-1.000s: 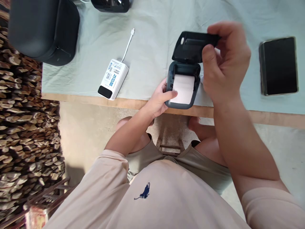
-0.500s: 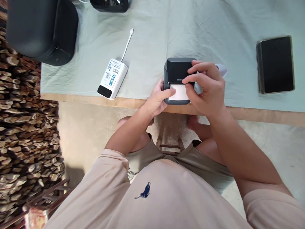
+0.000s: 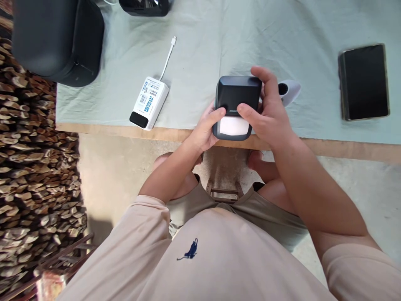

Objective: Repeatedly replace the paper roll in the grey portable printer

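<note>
Close to the table's near edge I hold a small dark label printer (image 3: 236, 93) with a black lid and partly legible lettering on it. White label paper (image 3: 234, 126) shows below the lid. My left hand (image 3: 206, 127) grips the printer's left side, thumb on the lid's lower left corner. On the other side my right hand (image 3: 271, 115) has its thumb on the lid near the lettering, the index finger bent at the far right corner. Its remaining fingers are mostly hidden along the side. Just right of that hand lies a white object (image 3: 292, 92) with a dark round opening, partly covered.
A white power bank (image 3: 149, 102) with a short cable lies to the left on the cloth-covered table (image 3: 194, 54). Farther left stands a black case (image 3: 58, 39); a black device (image 3: 144, 6) sits at the far edge. A dark-screened tablet (image 3: 364, 82) lies right.
My right hand has shifted from the lid's front to grip the printer's right side. My left thumb has moved off the paper onto the lid. The printer's lid sits slightly lower over the paper.
</note>
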A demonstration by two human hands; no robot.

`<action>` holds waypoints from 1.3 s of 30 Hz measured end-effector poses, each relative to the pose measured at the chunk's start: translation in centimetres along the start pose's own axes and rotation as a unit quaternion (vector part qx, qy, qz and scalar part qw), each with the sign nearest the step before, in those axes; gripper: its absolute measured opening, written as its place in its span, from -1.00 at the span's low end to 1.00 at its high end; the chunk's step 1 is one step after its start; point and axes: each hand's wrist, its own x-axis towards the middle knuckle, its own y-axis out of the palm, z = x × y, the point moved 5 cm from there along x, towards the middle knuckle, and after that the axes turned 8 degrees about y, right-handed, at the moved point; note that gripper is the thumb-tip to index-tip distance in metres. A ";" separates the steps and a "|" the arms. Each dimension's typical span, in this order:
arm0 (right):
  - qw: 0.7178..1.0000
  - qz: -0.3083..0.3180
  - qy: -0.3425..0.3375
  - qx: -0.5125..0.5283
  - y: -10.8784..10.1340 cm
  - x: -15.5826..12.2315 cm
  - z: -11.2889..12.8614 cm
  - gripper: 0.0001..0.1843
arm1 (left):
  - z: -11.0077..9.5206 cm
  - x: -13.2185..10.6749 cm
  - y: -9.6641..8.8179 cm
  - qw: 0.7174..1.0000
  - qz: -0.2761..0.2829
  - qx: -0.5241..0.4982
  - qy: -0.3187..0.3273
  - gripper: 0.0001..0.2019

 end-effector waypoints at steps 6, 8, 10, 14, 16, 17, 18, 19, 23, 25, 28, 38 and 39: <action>0.989 0.011 0.092 0.112 0.3 0.0 -1.2 -0.27 | 0.1 0.3 0.6 0.999 -0.025 -0.004 -0.026 -0.77; 0.990 0.012 0.093 0.109 0.2 0.0 -1.3 -0.26 | 0.2 0.3 0.5 0.999 -0.039 -0.007 -0.035 -0.75; 0.989 0.012 0.088 0.116 0.1 0.1 -1.2 -0.24 | 0.2 0.3 0.4 0.997 -0.059 -0.013 -0.044 -0.74; 0.993 0.007 0.070 0.095 0.0 0.4 -0.7 -0.26 | 0.2 0.2 0.2 0.994 -0.091 -0.015 -0.052 -0.75; 0.994 0.008 0.073 0.076 0.1 0.6 -0.8 -0.29 | 0.1 0.2 0.2 0.993 -0.097 -0.022 -0.055 -0.72; 0.994 0.012 0.076 0.076 0.3 0.7 -0.9 -0.29 | 0.1 0.2 0.3 0.993 -0.100 -0.027 -0.058 -0.69; 0.993 0.017 0.079 0.086 0.4 0.8 -1.1 -0.29 | 0.1 0.2 0.3 0.992 -0.102 -0.031 -0.062 -0.65; 0.991 0.024 0.081 0.105 0.5 0.8 -1.2 -0.29 | 0.1 0.2 0.2 0.992 -0.104 -0.032 -0.065 -0.63; 0.976 0.042 0.103 0.187 0.6 0.9 -1.3 -0.32 | 0.3 0.4 -0.1 0.990 -0.117 -0.027 -0.071 -0.64; 0.973 0.048 0.121 0.191 0.6 0.8 -1.1 -0.36 | 0.2 0.4 -0.2 0.989 -0.127 -0.028 -0.075 -0.70; 0.974 0.042 0.114 0.191 0.7 0.6 -0.7 -0.39 | 0.0 0.5 -0.1 0.987 -0.136 -0.025 -0.078 -0.70; 0.990 0.046 0.111 0.070 -1.1 1.6 3.3 0.13 | -0.4 0.7 0.1 0.990 -0.113 -0.067 -0.053 -0.57; 0.993 0.029 0.098 0.054 -1.8 1.9 4.2 0.03 | -0.4 0.6 0.1 0.990 -0.108 -0.067 -0.055 -0.56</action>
